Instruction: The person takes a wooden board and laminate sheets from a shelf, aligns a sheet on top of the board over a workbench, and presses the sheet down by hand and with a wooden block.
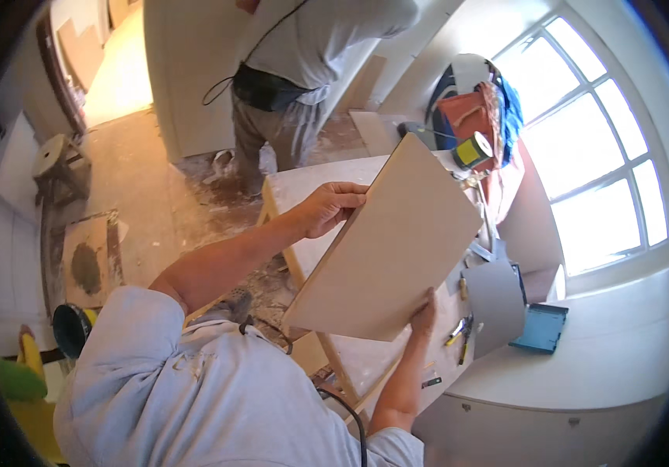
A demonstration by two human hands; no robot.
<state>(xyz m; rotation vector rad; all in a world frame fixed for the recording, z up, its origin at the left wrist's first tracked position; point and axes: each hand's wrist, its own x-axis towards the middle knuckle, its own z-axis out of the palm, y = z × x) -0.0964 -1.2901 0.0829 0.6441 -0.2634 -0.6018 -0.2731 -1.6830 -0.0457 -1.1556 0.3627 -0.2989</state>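
Note:
A flat beige board (396, 249), four-sided with straight edges, is held tilted above the workbench (326, 179). My left hand (333, 208) pinches its left edge, thumb and fingers closed on it. At the near right corner, my right hand (424, 313) grips the edge, some of its fingers hidden behind the board. The board covers much of the bench top. Just right of my right hand, several small hand tools with yellow and black handles (459, 333) lie on the bench.
A grey sheet (496, 303) and a blue tray (540, 327) lie at the right, near the window. A tin (472, 150) and a red bag (470, 117) stand at the bench's far end. Another person (287, 86) stands beyond. A wooden stool (63, 167) is at the left.

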